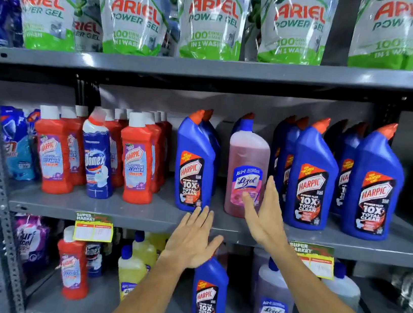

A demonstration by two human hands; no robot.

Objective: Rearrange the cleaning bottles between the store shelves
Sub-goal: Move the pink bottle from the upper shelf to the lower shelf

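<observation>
A: Middle shelf of grey store racking; which bottle is nearest the hands?

B: The pink bottle, upright between blue bottles. Right hand flat against it; left hand spread, empty.
</observation>
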